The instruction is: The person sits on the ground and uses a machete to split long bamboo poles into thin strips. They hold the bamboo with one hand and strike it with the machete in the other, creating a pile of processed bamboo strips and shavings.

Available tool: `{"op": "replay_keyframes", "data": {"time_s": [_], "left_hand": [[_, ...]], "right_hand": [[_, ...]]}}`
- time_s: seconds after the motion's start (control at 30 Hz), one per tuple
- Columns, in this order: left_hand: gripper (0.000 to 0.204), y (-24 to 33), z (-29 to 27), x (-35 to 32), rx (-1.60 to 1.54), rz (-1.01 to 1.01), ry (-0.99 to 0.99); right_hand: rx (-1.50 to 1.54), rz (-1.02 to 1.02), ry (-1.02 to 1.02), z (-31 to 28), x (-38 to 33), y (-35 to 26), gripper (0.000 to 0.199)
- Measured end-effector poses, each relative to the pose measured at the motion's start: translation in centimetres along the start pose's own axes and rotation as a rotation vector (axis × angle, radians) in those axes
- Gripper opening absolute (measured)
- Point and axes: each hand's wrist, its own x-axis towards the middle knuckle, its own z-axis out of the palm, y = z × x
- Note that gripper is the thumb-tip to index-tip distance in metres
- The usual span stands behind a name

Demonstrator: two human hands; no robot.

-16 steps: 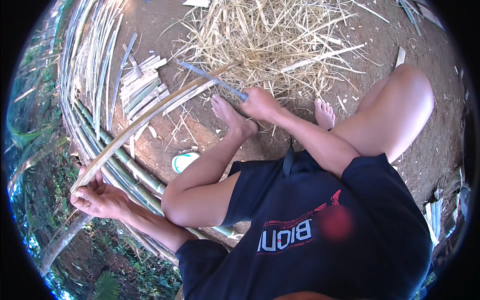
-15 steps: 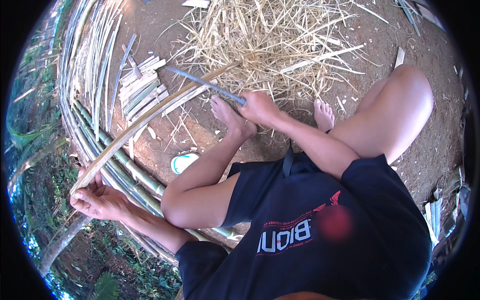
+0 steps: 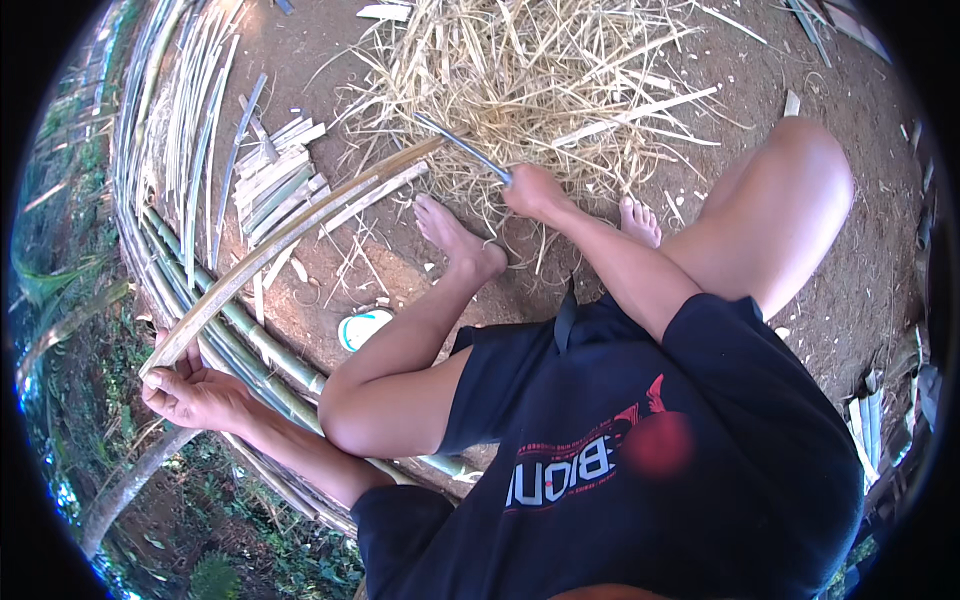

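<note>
Now left hand (image 3: 195, 392) fingers pinching bamboo strip (image 3: 290, 240) end, right hand (image 3: 535, 190) gripping knife (image 3: 462, 148).

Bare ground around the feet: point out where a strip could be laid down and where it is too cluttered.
Bare dirt lies between the left foot and the short cut slats, around the small white lid. More bare dirt lies right of the raised right knee. It is crowded ahead under the pile of shavings and at left along the stacked bamboo poles.
</note>
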Motion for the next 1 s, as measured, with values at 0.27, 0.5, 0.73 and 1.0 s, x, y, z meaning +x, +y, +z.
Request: {"op": "replay_keyframes", "data": {"time_s": [0.27, 0.5, 0.73, 1.0], "left_hand": [[0.026, 0.3, 0.1, -0.7, -0.059, -0.008, -0.034], [0.027, 1.1, -0.5, -0.6, -0.015, -0.020, -0.007], [0.027, -1.1, -2.3, -0.7, -0.037, -0.019, -0.049], [0.025, -1.2, -0.9, -0.7, 0.033, -0.060, 0.071]], "right_hand": [[-0.010, 0.003, 0.054, 0.3, 0.7, 1.3, 0.024], [-0.036, 0.079, 0.016, 0.4, 1.5, 3.2, 0.030], [-0.069, 0.028, 0.009, 1.3, -0.3, 1.7, 0.032], [0.194, 0.104, -0.086, 0.9, 0.0, 1.1, 0.025]]}}
